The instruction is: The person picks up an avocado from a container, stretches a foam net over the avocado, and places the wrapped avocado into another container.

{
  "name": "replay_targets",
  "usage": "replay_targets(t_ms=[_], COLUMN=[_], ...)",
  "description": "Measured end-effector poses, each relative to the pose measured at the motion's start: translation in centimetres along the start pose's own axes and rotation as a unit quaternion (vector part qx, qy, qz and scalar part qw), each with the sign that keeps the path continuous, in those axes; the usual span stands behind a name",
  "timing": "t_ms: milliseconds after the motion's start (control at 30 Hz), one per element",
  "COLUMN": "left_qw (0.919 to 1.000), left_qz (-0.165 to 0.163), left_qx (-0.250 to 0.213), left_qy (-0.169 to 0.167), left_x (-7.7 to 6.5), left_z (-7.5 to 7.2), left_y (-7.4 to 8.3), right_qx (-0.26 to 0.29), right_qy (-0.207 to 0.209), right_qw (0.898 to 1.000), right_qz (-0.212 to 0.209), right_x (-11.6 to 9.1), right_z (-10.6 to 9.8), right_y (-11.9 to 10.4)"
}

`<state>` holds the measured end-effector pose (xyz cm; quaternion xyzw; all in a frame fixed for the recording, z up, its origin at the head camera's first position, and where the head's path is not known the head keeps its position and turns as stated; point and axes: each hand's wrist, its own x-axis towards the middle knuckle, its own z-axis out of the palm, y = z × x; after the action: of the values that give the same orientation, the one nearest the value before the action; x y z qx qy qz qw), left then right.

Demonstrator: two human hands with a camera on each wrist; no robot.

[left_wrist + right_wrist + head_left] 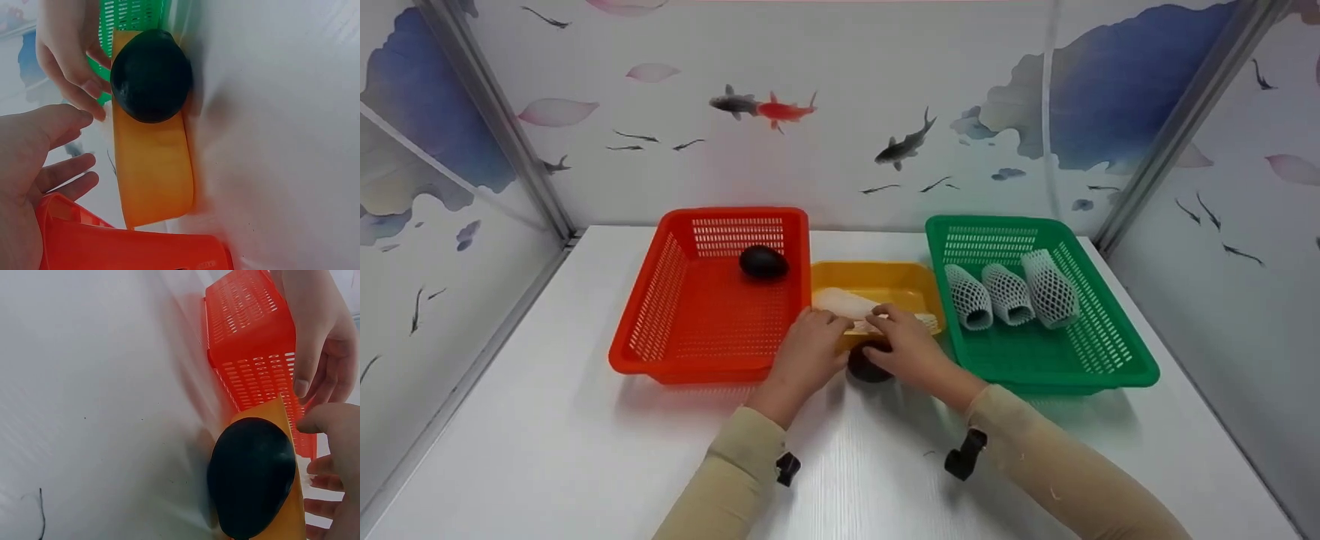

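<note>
A dark, smooth, pear-shaped fruit (pixel 870 370) sits on the table against the front wall of a yellow bin (pixel 877 274). My left hand (pixel 810 349) reaches over the bin's front left, its thumb and fingers spread apart in the left wrist view. From the other side comes my right hand (pixel 916 351), fingers extended over the front rim and thumb above the fruit in the head view. White foam netting (pixel 844 302) lies in the bin right at the fingertips of both hands. Bin wall and hands partly hide it.
To the left stands a red basket (pixel 709 367) with another dark fruit (pixel 763 262) inside. A green basket (pixel 1057 379) on the right holds several white foam net sleeves (pixel 1007 294). Printed panels (pixel 840 172) wall in the white table (pixel 855 480).
</note>
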<state>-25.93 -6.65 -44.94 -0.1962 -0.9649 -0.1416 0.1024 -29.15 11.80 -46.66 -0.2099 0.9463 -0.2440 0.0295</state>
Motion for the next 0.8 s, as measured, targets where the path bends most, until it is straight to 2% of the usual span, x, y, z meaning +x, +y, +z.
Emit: replay_targets(t_ms=[267, 467, 633, 800], left_qw=[0.9982, 0.9931, 0.9939, 0.9946], left_qz=[-0.040, -0.076, -0.074, -0.074], left_qx=[-0.045, -0.088, -0.081, -0.071], left_qy=[-0.004, -0.013, -0.005, 0.012], left_x=[0.0, 0.0, 0.0, -0.2], left_z=[0.0, -0.2, -0.3, -0.4], left_y=[0.1, 0.1, 0.3, 1.0], right_qx=[0.006, 0.037, 0.059, 0.081], right_qy=[0.072, 0.143, 0.191, 0.215], right_qw=[0.996, 0.983, 0.968, 0.962], right_qz=[-0.054, -0.107, -0.149, -0.145], right_x=[-1.2, -2.0, -2.8, -3.8], right_z=[-1.1, -2.2, -3.1, -4.0], right_y=[0.0, 0.0, 0.1, 0.0])
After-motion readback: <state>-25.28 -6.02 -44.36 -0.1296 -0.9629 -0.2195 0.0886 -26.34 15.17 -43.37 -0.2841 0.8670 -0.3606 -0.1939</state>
